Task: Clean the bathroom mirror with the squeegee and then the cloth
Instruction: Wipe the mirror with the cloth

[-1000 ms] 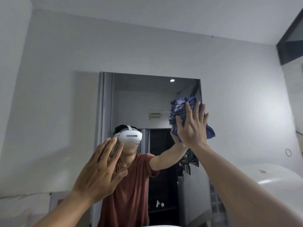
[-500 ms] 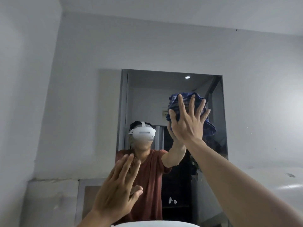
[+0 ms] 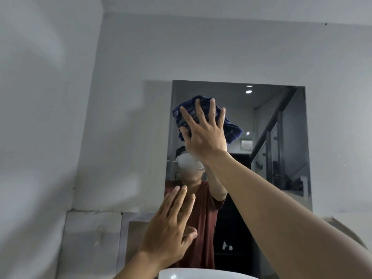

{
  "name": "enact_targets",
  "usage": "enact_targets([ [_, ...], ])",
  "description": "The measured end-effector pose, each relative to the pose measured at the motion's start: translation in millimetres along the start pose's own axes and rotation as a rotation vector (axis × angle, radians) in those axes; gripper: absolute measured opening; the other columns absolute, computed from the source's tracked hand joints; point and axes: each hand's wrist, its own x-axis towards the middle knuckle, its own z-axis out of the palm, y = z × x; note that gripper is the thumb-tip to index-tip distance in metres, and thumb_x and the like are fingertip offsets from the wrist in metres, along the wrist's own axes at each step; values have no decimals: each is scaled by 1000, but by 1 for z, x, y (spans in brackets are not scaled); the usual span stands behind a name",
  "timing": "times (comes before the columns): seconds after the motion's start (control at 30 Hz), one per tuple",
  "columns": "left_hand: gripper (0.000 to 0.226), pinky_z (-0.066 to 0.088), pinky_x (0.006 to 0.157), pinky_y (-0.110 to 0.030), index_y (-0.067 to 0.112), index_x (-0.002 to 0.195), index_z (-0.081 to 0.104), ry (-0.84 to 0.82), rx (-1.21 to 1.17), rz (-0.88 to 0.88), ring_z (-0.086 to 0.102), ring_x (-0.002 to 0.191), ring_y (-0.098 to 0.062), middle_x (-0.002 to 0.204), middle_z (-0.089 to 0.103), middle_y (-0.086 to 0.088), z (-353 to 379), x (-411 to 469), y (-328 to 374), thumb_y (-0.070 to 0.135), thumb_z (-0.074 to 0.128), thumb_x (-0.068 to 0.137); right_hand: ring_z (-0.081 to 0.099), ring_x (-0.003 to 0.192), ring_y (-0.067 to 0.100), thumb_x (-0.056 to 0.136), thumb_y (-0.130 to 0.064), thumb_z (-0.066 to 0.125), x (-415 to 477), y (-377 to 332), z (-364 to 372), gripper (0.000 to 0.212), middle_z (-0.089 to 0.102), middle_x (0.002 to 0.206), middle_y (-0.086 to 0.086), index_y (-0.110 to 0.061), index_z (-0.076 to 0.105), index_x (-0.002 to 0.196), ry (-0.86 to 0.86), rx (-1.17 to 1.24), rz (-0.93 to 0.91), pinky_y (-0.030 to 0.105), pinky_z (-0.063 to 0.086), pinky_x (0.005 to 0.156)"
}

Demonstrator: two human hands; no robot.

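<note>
A frameless rectangular mirror (image 3: 281, 150) hangs on the grey wall ahead. My right hand (image 3: 203, 135) presses a crumpled blue checked cloth (image 3: 231, 129) flat against the glass near its upper left corner, fingers spread over the cloth. My left hand (image 3: 171, 228) is raised in front of the mirror's lower left part, fingers apart and holding nothing; whether it touches the glass I cannot tell. No squeegee is in view. The glass reflects a person in a red shirt with a white headset.
The rim of a white basin (image 3: 193, 273) shows at the bottom edge. A grey wall (image 3: 50, 117) closes in on the left, with a tiled ledge (image 3: 92, 228) below. A white rounded fixture (image 3: 350, 230) sits at the lower right.
My right hand has slid the cloth leftward across the glass, from the upper right to the upper left. My left hand has dropped lower. The view has shifted, so the mirror sits further right.
</note>
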Motion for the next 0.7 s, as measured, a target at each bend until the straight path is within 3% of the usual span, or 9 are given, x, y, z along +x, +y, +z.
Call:
enact_targets([
  [0.3,81,25,118,-42,5,151,42,-12,51,24,28,152,-33,162,31,-18,-1,-23,-10,52,60,88,10,154,43,103,-46,31,-9,5,2,52,30,166,6,-37,39,154,-53,-96,-481,68,10,120],
  [0.57,83,22,118,-44,5,153,37,-33,55,-10,21,154,-32,166,24,-17,4,-25,-7,55,56,90,3,156,38,104,-45,28,-50,5,4,53,25,168,3,-35,34,156,-154,-107,-587,65,8,122],
  [0.7,85,42,115,-41,6,156,32,-39,-23,-26,24,153,-31,166,22,-14,5,-26,-8,54,59,90,1,157,36,104,-46,25,-72,11,7,55,21,168,4,-34,28,158,-180,-109,-595,63,7,123],
])
